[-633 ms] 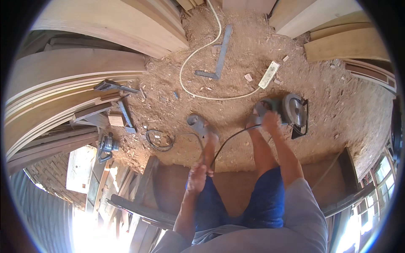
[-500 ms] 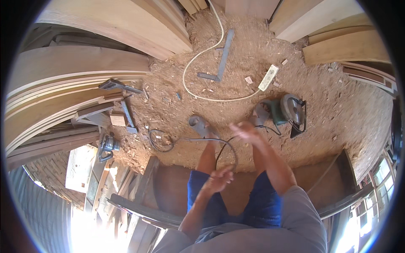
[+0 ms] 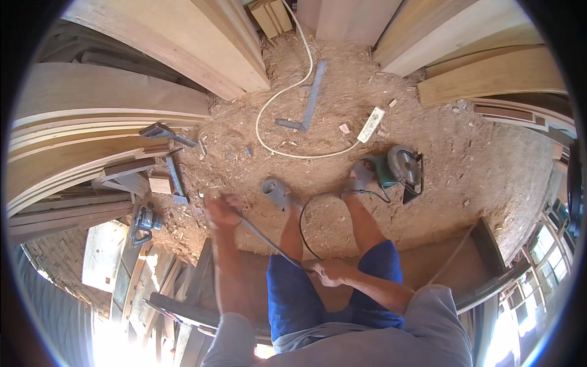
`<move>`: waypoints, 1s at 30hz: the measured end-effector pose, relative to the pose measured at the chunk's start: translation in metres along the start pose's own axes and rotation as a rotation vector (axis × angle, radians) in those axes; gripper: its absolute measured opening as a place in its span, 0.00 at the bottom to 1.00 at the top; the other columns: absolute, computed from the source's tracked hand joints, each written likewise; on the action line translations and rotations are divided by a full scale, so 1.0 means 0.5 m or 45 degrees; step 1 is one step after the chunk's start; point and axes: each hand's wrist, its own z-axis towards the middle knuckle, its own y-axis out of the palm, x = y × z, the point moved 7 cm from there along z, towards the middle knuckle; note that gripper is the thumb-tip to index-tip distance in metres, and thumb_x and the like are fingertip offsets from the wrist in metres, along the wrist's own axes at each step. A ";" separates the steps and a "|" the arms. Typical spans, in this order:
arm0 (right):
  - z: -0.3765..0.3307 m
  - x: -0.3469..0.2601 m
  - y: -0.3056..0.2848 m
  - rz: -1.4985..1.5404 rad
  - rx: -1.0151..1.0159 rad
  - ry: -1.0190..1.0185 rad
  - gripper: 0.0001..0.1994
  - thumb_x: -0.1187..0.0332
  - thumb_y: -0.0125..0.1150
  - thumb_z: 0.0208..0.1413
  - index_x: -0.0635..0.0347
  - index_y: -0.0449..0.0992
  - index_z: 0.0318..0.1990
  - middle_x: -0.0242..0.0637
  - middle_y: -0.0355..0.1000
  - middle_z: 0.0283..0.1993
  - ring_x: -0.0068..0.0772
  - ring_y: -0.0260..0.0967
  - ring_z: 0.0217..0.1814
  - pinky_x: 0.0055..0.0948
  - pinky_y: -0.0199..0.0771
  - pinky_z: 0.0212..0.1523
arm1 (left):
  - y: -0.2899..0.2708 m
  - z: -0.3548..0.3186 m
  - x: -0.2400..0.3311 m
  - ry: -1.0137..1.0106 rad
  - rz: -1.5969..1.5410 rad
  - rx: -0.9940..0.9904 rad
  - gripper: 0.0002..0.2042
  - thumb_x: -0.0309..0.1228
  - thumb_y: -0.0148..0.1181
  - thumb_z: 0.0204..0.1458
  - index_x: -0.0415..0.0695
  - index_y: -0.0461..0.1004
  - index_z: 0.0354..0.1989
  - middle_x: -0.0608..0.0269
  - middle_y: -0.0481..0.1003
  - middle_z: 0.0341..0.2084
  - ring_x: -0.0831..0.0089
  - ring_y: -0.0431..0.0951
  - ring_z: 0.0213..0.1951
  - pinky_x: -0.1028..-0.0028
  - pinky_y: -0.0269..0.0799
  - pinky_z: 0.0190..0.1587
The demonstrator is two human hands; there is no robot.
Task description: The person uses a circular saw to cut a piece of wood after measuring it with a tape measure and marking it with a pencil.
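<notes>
A dark power cord (image 3: 269, 240) runs straight between my two hands, across my left thigh. My left hand (image 3: 221, 209), somewhat blurred, reaches out to the left over the floor and is closed on the cord's far stretch. In front of my lap, my right hand (image 3: 330, 272) is closed around the same cord. From there the cord loops up past my right foot to a circular saw (image 3: 403, 168) with a green body, resting on the floor beside that foot. The cord's end by my left hand is hidden.
A white power strip (image 3: 371, 125) with a pale cable lies ahead, near a metal square (image 3: 313, 95). Another power tool (image 3: 147, 221) sits at left by wood blocks (image 3: 160, 184). Stacked boards (image 3: 110, 92) line the sides. A wooden bench (image 3: 422, 263) is under me.
My left hand has moved from my lap out to the left and onto the cord. My right hand has come back to my lap and grips the cord, now pulled straight between them.
</notes>
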 end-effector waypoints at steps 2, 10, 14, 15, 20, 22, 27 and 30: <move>0.056 0.162 0.142 -0.472 -0.147 0.025 0.15 0.68 0.51 0.60 0.55 0.81 0.50 0.50 0.79 0.47 0.50 0.78 0.50 0.46 0.77 0.47 | 0.039 -0.006 0.140 0.130 -0.065 -0.113 0.26 0.59 0.49 0.63 0.43 0.71 0.36 0.72 0.67 0.21 0.80 0.61 0.18 0.80 0.59 0.17; 0.108 0.375 -0.348 -0.073 1.459 0.311 0.11 0.63 0.56 0.59 0.62 0.79 0.36 0.56 0.78 0.43 0.51 0.78 0.49 0.45 0.78 0.49 | -0.006 -0.129 0.205 0.311 0.505 -0.198 0.18 0.49 0.52 0.67 0.44 0.73 0.44 0.74 0.64 0.19 0.82 0.56 0.16 0.77 0.54 0.16; 0.094 0.501 -0.647 0.003 1.758 0.770 0.32 0.50 0.68 0.53 0.72 0.73 0.54 0.66 0.73 0.54 0.64 0.74 0.55 0.49 0.76 0.52 | -0.066 -0.225 -0.043 0.425 0.771 0.012 0.14 0.42 0.54 0.67 0.46 0.71 0.51 0.69 0.70 0.25 0.78 0.70 0.25 0.76 0.66 0.26; 0.113 0.562 -0.698 0.167 1.774 0.626 0.33 0.48 0.68 0.53 0.72 0.73 0.54 0.65 0.74 0.53 0.63 0.75 0.54 0.49 0.76 0.52 | -0.073 -0.233 -0.115 0.283 0.810 -0.039 0.14 0.41 0.54 0.66 0.46 0.70 0.53 0.68 0.72 0.28 0.77 0.73 0.29 0.76 0.69 0.29; 0.229 0.717 -0.838 0.568 1.729 0.188 0.23 0.52 0.75 0.50 0.67 0.79 0.38 0.42 0.79 0.35 0.34 0.74 0.30 0.39 0.73 0.29 | -0.089 -0.270 -0.384 0.205 0.679 -0.070 0.10 0.27 0.60 0.62 0.45 0.72 0.50 0.63 0.77 0.36 0.77 0.75 0.30 0.76 0.71 0.31; 0.199 0.821 -0.891 0.531 1.841 0.542 0.21 0.55 0.74 0.52 0.67 0.79 0.38 0.41 0.79 0.35 0.34 0.75 0.30 0.39 0.74 0.30 | -0.060 -0.253 -0.414 0.184 1.012 -0.200 0.13 0.25 0.60 0.61 0.44 0.70 0.53 0.64 0.77 0.30 0.80 0.75 0.29 0.79 0.71 0.31; 0.210 0.653 -0.807 0.274 1.786 0.254 0.22 0.59 0.72 0.53 0.68 0.74 0.45 0.45 0.78 0.39 0.38 0.75 0.38 0.40 0.75 0.38 | -0.029 -0.259 -0.377 0.363 1.397 -0.151 0.27 0.26 0.64 0.58 0.43 0.61 0.65 0.60 0.78 0.37 0.80 0.77 0.34 0.80 0.71 0.35; 0.164 0.443 -0.658 0.356 1.691 -0.076 0.38 0.61 0.73 0.50 0.71 0.61 0.64 0.51 0.75 0.50 0.48 0.73 0.51 0.42 0.74 0.54 | 0.066 -0.284 -0.323 0.439 1.528 -0.267 0.39 0.29 0.69 0.55 0.42 0.53 0.73 0.54 0.68 0.57 0.72 0.76 0.46 0.72 0.74 0.49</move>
